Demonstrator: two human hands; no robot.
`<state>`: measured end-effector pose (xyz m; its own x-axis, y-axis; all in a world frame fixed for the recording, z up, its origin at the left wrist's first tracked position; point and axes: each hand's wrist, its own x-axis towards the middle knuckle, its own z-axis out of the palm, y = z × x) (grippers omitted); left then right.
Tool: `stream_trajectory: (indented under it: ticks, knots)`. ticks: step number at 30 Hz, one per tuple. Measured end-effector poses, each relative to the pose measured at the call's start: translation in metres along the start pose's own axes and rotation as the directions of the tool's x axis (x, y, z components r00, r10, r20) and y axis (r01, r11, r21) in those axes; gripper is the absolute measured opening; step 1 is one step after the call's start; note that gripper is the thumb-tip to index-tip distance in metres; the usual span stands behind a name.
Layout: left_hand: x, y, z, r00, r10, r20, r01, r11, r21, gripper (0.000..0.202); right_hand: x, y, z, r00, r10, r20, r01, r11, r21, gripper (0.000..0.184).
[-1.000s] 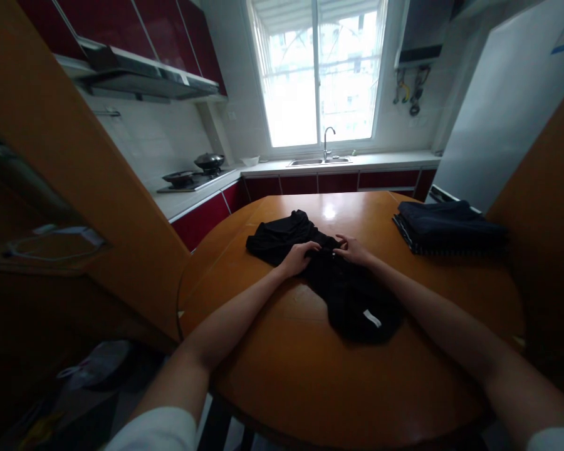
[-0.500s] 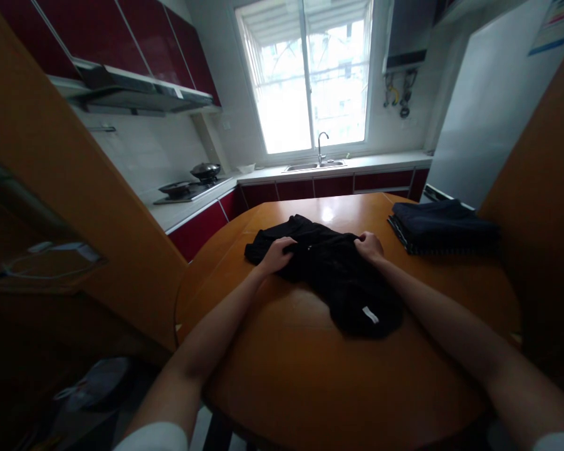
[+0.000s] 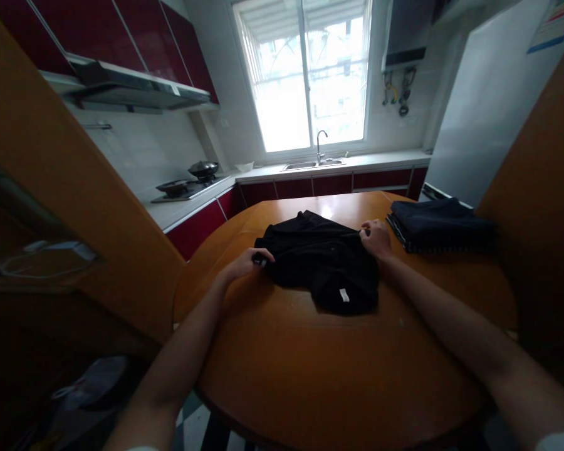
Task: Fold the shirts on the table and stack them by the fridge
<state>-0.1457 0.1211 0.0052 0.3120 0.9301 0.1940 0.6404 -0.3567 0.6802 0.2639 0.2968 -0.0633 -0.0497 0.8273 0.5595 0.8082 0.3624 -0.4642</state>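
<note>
A black garment [image 3: 319, 250] lies spread and rumpled on the wooden table [image 3: 338, 369], with a small white label [image 3: 344, 295] showing near its front edge. Its exact kind is hard to make out. My left hand [image 3: 250, 262] is closed on the garment's left edge, fingers wrapped round a bunched bit of cloth. At the upper right edge, my right hand [image 3: 376, 238] pinches the fabric between thumb and fingers. The cloth stretches between both hands.
A stack of folded dark clothes [image 3: 439, 225] rests at the table's right side. Beyond the table are a counter with a sink [image 3: 314, 164], a stove with pans [image 3: 188, 188], and a fridge [image 3: 489, 106] at the right. A wooden frame [image 3: 98, 181] stands at the left.
My left hand has moved left and toward me, to the garment's left edge. My right hand has shifted slightly right. The garment is spread wider, and its labelled part has moved away from me and left.
</note>
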Motion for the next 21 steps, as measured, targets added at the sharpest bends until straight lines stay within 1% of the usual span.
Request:
stream_trajectory:
  ticks: [2,3,5,7,8,10,13,15,17,19,21]
  knots:
    - [0.0,0.007,0.004,0.995,-0.012,0.098,0.015,0.999,-0.028,0.041,-0.005,-0.013,0.002,0.987,-0.099,0.124,0.101,0.995,-0.007,0.029]
    - [0.0,0.009,0.006,0.99,-0.023,0.138,0.028,0.999,-0.038,0.045,-0.008,-0.019,0.003,0.975,-0.113,0.191,0.119,0.993,-0.019,0.03]
    - [0.001,0.011,0.011,0.977,-0.043,0.211,0.055,0.997,-0.051,0.047,-0.012,-0.025,0.007,0.955,-0.091,0.284,0.109,0.993,-0.048,0.031]
    - [0.002,0.009,0.014,0.962,-0.05,0.269,0.067,0.996,-0.054,0.047,-0.012,-0.025,0.007,0.947,-0.048,0.319,0.071,0.996,-0.06,0.023]
    - [0.003,0.008,0.015,0.958,-0.051,0.283,0.068,0.996,-0.05,0.046,-0.01,-0.023,0.005,0.951,-0.015,0.31,0.034,0.998,-0.057,0.02]
    - [0.003,0.008,0.014,0.957,-0.055,0.285,0.067,0.997,-0.033,0.045,-0.003,-0.016,-0.003,0.968,0.074,0.241,-0.065,0.997,-0.046,0.023]
    - [0.0,0.014,0.001,0.966,-0.053,0.255,0.053,0.999,0.008,0.038,0.011,0.001,-0.03,0.976,0.193,0.097,-0.188,0.98,-0.057,0.028]
    - [-0.005,0.02,-0.013,0.973,-0.052,0.223,0.047,0.998,0.029,0.033,0.017,0.014,-0.053,0.977,0.211,0.037,-0.204,0.968,-0.145,0.032]
    - [-0.015,0.027,-0.03,0.979,-0.053,0.197,0.048,0.998,0.032,0.027,0.019,0.026,-0.077,0.978,0.21,0.017,-0.198,0.943,-0.268,0.04]
    - [-0.027,0.032,-0.045,0.979,-0.048,0.197,0.046,0.999,0.016,0.022,0.015,0.034,-0.097,0.979,0.2,0.034,-0.172,0.909,-0.38,0.043]
    - [-0.041,0.035,-0.054,0.974,-0.046,0.223,0.048,0.999,-0.003,0.02,0.007,0.038,-0.111,0.977,0.193,0.086,-0.132,0.875,-0.465,0.038]
